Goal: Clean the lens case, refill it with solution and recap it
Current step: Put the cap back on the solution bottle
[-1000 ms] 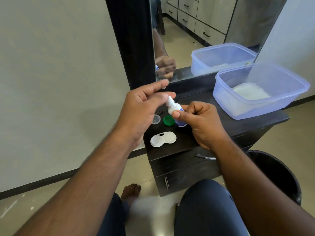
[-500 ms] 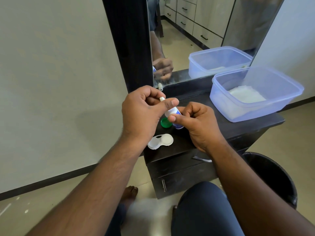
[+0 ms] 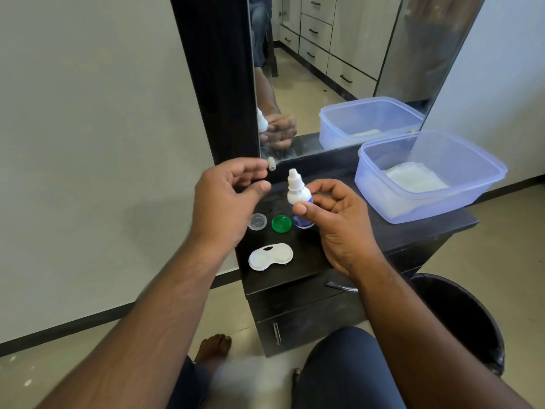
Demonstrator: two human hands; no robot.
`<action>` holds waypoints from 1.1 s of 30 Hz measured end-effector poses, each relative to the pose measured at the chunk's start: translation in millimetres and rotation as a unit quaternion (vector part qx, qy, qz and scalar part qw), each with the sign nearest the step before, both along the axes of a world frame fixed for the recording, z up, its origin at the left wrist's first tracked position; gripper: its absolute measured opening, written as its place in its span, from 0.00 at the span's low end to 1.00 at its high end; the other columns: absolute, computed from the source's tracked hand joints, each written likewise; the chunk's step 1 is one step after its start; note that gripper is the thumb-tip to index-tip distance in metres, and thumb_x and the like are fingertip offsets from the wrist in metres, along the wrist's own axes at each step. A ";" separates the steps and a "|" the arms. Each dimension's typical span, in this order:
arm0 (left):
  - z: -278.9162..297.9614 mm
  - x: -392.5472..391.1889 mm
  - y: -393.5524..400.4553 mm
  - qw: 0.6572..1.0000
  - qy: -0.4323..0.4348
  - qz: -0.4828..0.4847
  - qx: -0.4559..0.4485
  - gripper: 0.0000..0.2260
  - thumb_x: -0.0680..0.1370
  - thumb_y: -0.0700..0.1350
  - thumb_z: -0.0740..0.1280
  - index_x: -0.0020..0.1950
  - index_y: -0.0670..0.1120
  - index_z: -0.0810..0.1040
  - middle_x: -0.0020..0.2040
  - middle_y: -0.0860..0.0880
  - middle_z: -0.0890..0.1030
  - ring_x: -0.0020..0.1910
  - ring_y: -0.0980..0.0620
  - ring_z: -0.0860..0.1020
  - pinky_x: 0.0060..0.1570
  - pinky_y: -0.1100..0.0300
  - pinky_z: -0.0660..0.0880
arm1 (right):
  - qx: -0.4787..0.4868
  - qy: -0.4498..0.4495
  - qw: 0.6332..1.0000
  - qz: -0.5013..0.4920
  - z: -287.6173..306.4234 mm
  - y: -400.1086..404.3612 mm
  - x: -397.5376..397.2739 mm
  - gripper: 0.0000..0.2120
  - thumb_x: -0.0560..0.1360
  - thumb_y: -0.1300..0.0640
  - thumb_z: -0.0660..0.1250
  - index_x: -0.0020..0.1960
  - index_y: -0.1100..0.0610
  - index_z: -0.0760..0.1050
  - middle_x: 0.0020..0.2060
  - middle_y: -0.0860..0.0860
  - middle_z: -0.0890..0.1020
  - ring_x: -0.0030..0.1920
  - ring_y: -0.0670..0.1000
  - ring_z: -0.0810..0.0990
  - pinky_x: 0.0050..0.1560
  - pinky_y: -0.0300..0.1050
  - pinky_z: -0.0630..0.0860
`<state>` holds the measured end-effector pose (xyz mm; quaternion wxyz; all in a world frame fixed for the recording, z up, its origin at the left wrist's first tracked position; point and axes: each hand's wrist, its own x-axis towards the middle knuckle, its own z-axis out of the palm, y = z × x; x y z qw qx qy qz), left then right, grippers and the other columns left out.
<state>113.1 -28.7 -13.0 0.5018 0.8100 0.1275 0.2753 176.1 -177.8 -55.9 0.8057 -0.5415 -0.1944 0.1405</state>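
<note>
My right hand [image 3: 336, 222] holds a small white solution bottle [image 3: 298, 196] with a blue label upright over the dark cabinet top [image 3: 368, 231]; its nozzle is bare. My left hand [image 3: 227, 208] is to the bottle's left, and pinches the bottle's small white cap [image 3: 272, 164] at the fingertips. Below them the white lens case [image 3: 270, 256] lies open, both wells uncovered. Two loose case lids sit behind it: a clear one [image 3: 257, 221] and a green one [image 3: 281, 223].
A translucent blue plastic tub [image 3: 460, 202] holding a white cloth stands at the right of the cabinet top. A mirror [image 3: 339, 69] rises behind. A black bin [image 3: 469, 314] stands on the floor at the right, by my knees.
My left hand was closed on the bottle's tip; it has pulled away to the left with the cap, leaving the nozzle bare. The bottle now stands more upright.
</note>
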 end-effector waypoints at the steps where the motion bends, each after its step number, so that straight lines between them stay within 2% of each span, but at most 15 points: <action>1: -0.6 -1.7 0.1 1.000 -0.010 0.022 0.005 0.09 0.74 0.39 0.73 0.52 0.50 0.83 0.45 0.55 0.84 0.45 0.60 0.82 0.48 0.64 0.79 | -0.002 -0.001 1.000 0.001 0.4 0.3 -0.3 0.15 0.61 0.62 0.75 0.45 0.56 0.77 0.39 0.53 0.85 0.41 0.52 0.84 0.39 0.41 0.78; 4: 1.1 -5.1 -7.5 0.999 -0.031 0.004 -0.026 0.02 0.73 0.46 0.73 0.45 0.50 0.85 0.39 0.54 0.85 0.40 0.57 0.83 0.41 0.64 0.79 | -0.014 -0.003 1.000 0.003 1.3 -0.2 -0.1 0.15 0.61 0.62 0.75 0.46 0.56 0.77 0.40 0.54 0.85 0.42 0.52 0.84 0.40 0.40 0.78; 7: 4.6 -6.1 -16.4 0.999 -0.038 -0.034 -0.014 0.09 0.70 0.50 0.75 0.46 0.47 0.85 0.39 0.52 0.85 0.40 0.52 0.84 0.41 0.56 0.82 | -0.015 -0.011 1.000 0.011 0.9 -1.3 0.2 0.13 0.62 0.62 0.75 0.45 0.54 0.78 0.41 0.54 0.85 0.42 0.52 0.84 0.40 0.41 0.79; 10: 4.6 -1.6 -15.6 0.998 -0.011 -0.057 0.028 0.06 0.74 0.45 0.73 0.50 0.49 0.84 0.43 0.57 0.84 0.44 0.59 0.83 0.46 0.60 0.81 | -0.011 -0.008 1.000 0.012 -0.4 -1.2 1.0 0.13 0.63 0.62 0.75 0.45 0.54 0.78 0.41 0.54 0.85 0.42 0.52 0.84 0.40 0.41 0.78; 12: 2.9 0.5 -13.0 0.997 0.009 -0.058 0.057 0.10 0.78 0.39 0.68 0.56 0.50 0.83 0.47 0.59 0.83 0.49 0.63 0.81 0.52 0.65 0.78 | -0.002 0.001 1.000 0.008 -1.1 -1.1 1.5 0.13 0.62 0.62 0.75 0.45 0.56 0.78 0.40 0.53 0.85 0.41 0.50 0.84 0.40 0.40 0.78; 14: 0.7 1.5 -9.8 0.998 0.008 -0.011 0.062 0.13 0.80 0.37 0.63 0.58 0.50 0.82 0.49 0.57 0.83 0.52 0.62 0.80 0.56 0.61 0.78 | 0.000 0.005 1.000 0.005 -1.1 -0.9 1.6 0.14 0.61 0.62 0.75 0.46 0.56 0.78 0.40 0.53 0.85 0.41 0.50 0.84 0.40 0.40 0.78; 17: 4.6 -1.0 -12.8 0.998 -0.025 0.027 0.044 0.06 0.78 0.45 0.67 0.52 0.49 0.83 0.44 0.54 0.84 0.45 0.57 0.82 0.47 0.58 0.80 | -0.001 0.000 1.000 0.007 -1.3 -0.6 1.5 0.14 0.62 0.62 0.75 0.45 0.56 0.78 0.40 0.53 0.85 0.40 0.50 0.84 0.40 0.40 0.78; 20: 11.7 -3.6 -21.3 0.997 -0.023 -0.003 0.075 0.07 0.73 0.52 0.73 0.44 0.49 0.83 0.37 0.54 0.83 0.38 0.56 0.81 0.37 0.62 0.79 | 0.000 -0.009 1.000 0.016 -2.8 -0.9 2.5 0.12 0.63 0.63 0.75 0.45 0.55 0.78 0.40 0.54 0.85 0.42 0.52 0.84 0.41 0.41 0.79; 23: 15.0 -0.3 -24.0 0.995 -0.005 -0.037 0.098 0.03 0.74 0.47 0.73 0.45 0.50 0.83 0.38 0.56 0.82 0.39 0.59 0.81 0.38 0.64 0.80 | 0.011 -0.002 1.000 0.021 -4.0 -2.6 3.7 0.11 0.64 0.63 0.74 0.45 0.55 0.79 0.41 0.55 0.85 0.44 0.54 0.84 0.44 0.44 0.79; 26: 18.0 5.1 -19.1 0.989 0.016 -0.090 0.118 0.06 0.75 0.42 0.72 0.50 0.49 0.84 0.42 0.57 0.83 0.43 0.61 0.81 0.43 0.66 0.79 | 0.022 0.016 0.999 0.033 -3.5 -5.9 5.8 0.11 0.65 0.61 0.73 0.46 0.58 0.78 0.42 0.57 0.84 0.46 0.55 0.83 0.49 0.48 0.79; 28: 18.9 5.2 -12.7 0.989 0.020 -0.103 0.105 0.07 0.75 0.41 0.71 0.52 0.48 0.83 0.43 0.56 0.83 0.44 0.61 0.81 0.43 0.68 0.78 | 0.016 0.023 0.998 0.050 -3.1 -4.2 5.4 0.10 0.66 0.60 0.72 0.47 0.60 0.77 0.42 0.56 0.85 0.46 0.54 0.83 0.48 0.46 0.79; 31: 16.5 4.9 -8.9 0.993 0.007 -0.073 0.096 0.07 0.75 0.42 0.71 0.52 0.48 0.83 0.44 0.56 0.83 0.45 0.60 0.82 0.43 0.68 0.78 | 0.004 0.016 0.998 0.064 -1.9 -0.8 4.9 0.11 0.67 0.59 0.72 0.48 0.59 0.78 0.43 0.55 0.85 0.46 0.53 0.83 0.47 0.45 0.79; 33: 15.6 5.1 -11.6 0.993 -0.004 -0.039 0.110 0.05 0.75 0.43 0.72 0.51 0.48 0.84 0.42 0.58 0.82 0.43 0.61 0.81 0.41 0.71 0.77 | -0.015 -0.009 0.998 0.065 -3.0 0.4 5.6 0.15 0.65 0.62 0.75 0.52 0.58 0.79 0.45 0.56 0.85 0.48 0.54 0.83 0.49 0.47 0.79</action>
